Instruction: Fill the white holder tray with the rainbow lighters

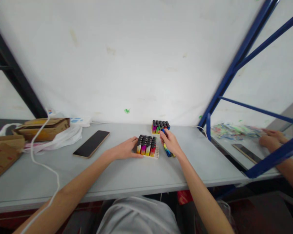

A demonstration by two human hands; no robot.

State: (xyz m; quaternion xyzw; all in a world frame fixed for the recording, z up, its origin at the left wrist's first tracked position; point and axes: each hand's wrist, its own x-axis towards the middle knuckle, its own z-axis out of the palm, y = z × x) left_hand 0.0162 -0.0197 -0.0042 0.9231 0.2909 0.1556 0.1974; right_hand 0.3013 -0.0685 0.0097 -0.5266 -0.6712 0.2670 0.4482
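Observation:
A white tray holds rows of upright lighters with black tops and multicoloured bodies. Empty slots show along its right side. My left hand grips the tray's left end, thumb along the front and fingers toward the back. Just right of the tray, my right hand pinches a blue lighter. Below that hand lie a few loose blue and yellow lighters, partly covered by it. Farther back near the wall stands a second block of lighters, also upright with black tops.
A phone lies left of my left hand. Cardboard boxes, a white plastic bag and a white cable occupy the left. A blue metal frame borders the right; beyond it another person's hands work near small packets.

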